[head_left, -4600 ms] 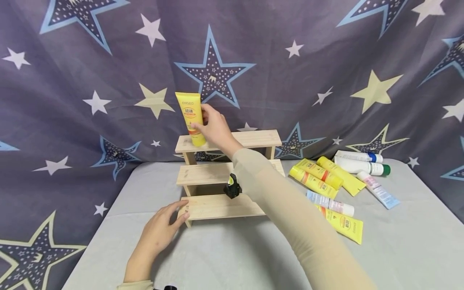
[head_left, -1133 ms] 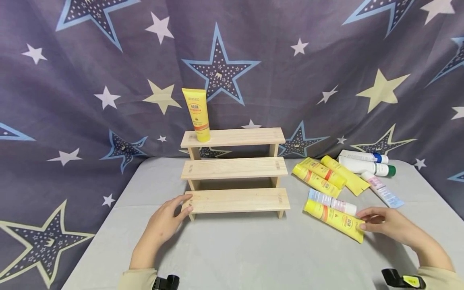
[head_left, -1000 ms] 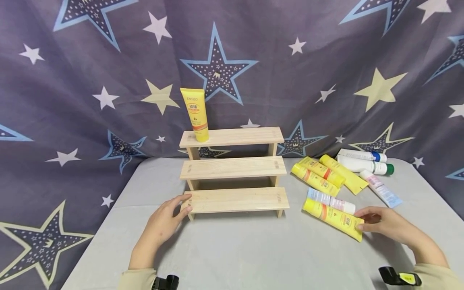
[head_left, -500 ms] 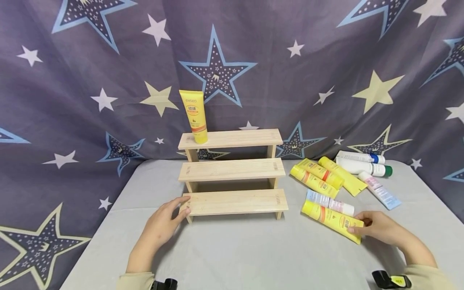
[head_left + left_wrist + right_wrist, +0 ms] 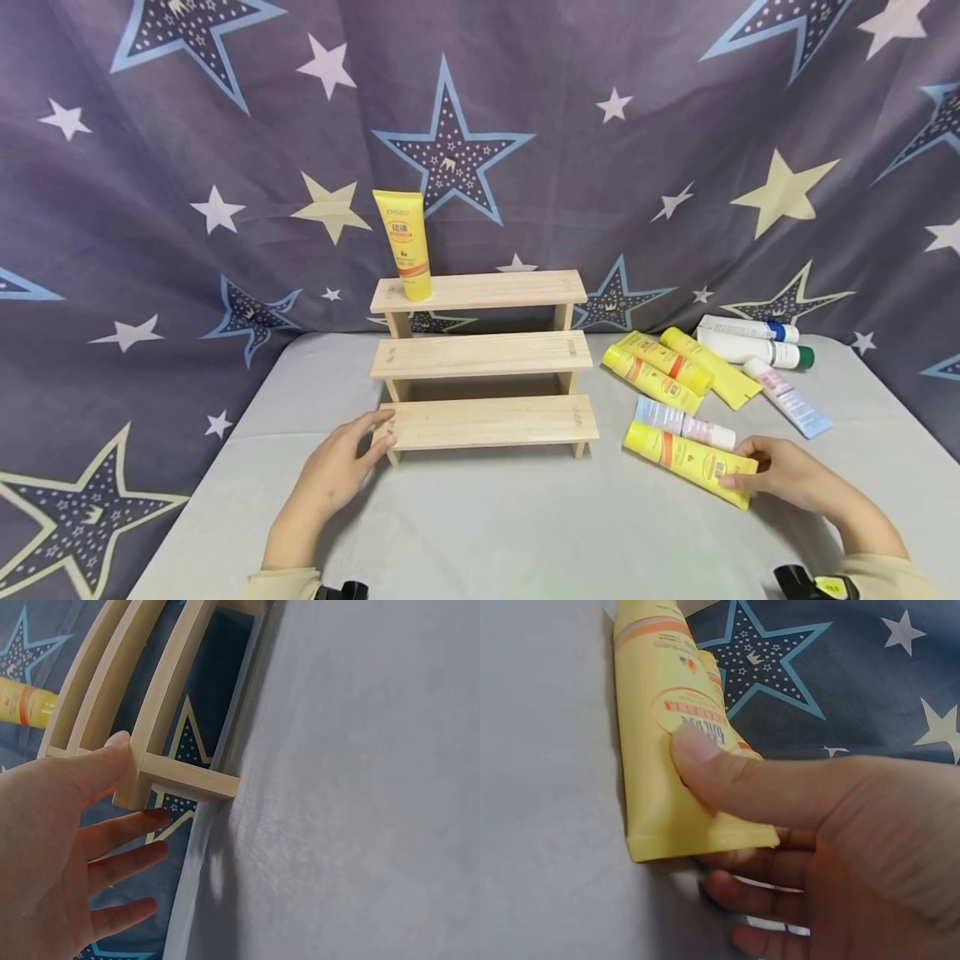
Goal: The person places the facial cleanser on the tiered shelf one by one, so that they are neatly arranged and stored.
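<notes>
My left hand [image 5: 330, 471] holds the left end of the lowest board of a three-tier wooden shelf [image 5: 491, 423]. In the left wrist view its thumb and index finger lie on either side of that board end, the other fingers spread. At the right, my right hand [image 5: 787, 475] pinches the flat crimped end of a yellow squeeze tube [image 5: 686, 461] lying on the cloth. The right wrist view shows the thumb across the label of this tube [image 5: 649, 769], other fingers behind it partly hidden. Another yellow tube [image 5: 405, 246] stands cap down on the top board's left end.
Behind the held tube lie a blue-and-pink tube [image 5: 684, 423], three yellow tubes [image 5: 652, 379], and a pink-and-blue tube [image 5: 787, 398]. Farther back are a white tube with a green cap [image 5: 753, 348] and one with a blue cap [image 5: 746, 327]. A star-patterned curtain [image 5: 480, 125] hangs behind.
The right hand has let go of the tube on the top board and come to the front tube at right, its thumb sliding farther over it. The left hand stays at the shelf.
</notes>
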The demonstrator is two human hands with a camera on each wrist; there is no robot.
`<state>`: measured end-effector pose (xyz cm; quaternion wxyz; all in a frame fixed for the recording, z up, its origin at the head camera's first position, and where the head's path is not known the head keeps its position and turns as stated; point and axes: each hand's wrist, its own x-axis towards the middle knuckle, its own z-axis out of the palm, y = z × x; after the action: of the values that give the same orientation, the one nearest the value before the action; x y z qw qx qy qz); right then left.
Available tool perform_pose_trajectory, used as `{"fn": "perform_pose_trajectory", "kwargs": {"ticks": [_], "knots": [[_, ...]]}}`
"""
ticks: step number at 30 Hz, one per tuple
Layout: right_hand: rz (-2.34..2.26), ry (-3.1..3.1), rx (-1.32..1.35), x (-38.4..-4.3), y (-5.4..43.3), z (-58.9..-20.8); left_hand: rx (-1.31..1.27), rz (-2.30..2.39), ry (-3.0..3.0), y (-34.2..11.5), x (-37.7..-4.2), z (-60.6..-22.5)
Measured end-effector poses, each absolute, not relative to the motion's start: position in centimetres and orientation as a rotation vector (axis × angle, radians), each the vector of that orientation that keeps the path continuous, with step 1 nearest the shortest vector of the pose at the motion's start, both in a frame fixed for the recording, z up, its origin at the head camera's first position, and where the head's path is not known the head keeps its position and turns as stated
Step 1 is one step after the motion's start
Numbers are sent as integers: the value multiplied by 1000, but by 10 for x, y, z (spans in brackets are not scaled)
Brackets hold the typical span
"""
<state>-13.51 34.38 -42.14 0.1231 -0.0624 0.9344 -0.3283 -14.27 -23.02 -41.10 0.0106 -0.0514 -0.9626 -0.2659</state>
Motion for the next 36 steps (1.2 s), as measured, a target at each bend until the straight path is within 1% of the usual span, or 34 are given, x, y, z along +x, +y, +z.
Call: {"fn": "perform_pose_trajectory", "kwargs": {"ticks": [12,24,36], "knots": [[-1179,2728,-362,-135,344,-429,-140,-882,-3006,-231,-142,-412],[-1346,2785,-308,-135,336,-421,-133,-925,-2993,-231,-140,-416],[-1495,2979,-214,-137,315,-409,-118,-879,-2989,-231,-141,-415]]}}
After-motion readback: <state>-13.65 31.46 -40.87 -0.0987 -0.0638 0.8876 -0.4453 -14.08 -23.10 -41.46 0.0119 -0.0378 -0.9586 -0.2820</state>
